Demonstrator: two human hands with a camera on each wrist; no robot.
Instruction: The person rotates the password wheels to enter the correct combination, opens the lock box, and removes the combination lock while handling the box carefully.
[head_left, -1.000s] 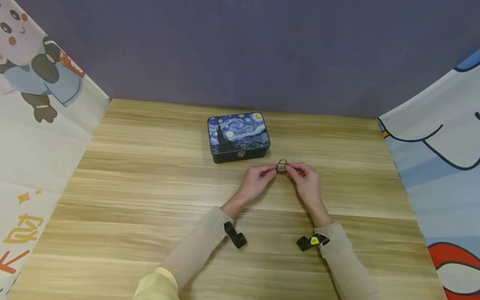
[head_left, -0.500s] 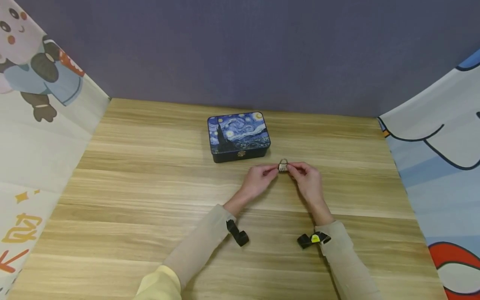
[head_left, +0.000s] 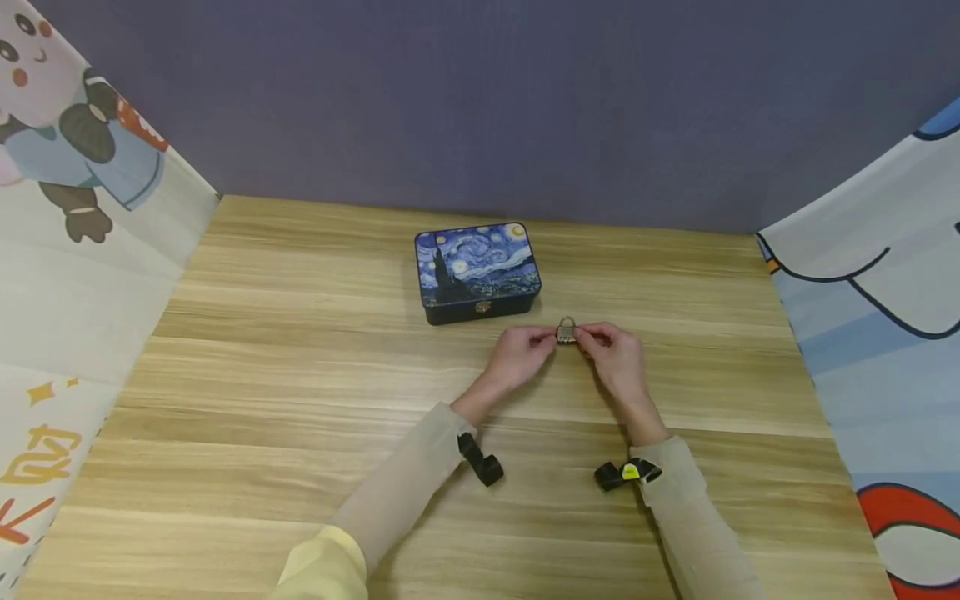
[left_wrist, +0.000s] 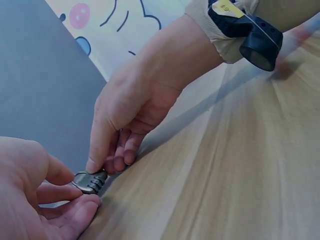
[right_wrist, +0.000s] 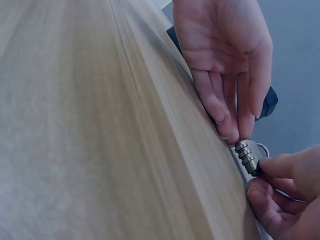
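A small bronze-coloured combination padlock is held upright between both hands, in front of and to the right of a tin box. Its shackle points away from the person, and its number dials show in the right wrist view. The left hand holds the lock's left side at its fingertips. From the right, the thumb and index finger of the right hand pinch the opposite side. In the left wrist view the padlock sits low between the two hands, close over the table.
The box has a blue starry-night picture on its lid and a small metal clasp in front. Wood-grain tabletop lies all round. A dark wall closes the back, with printed cartoon sheets at both sides.
The padlock has shifted slightly right and its face has tilted a little. My left hand and forearm have edged to the right with it. The right hand barely moved; the box stays put.
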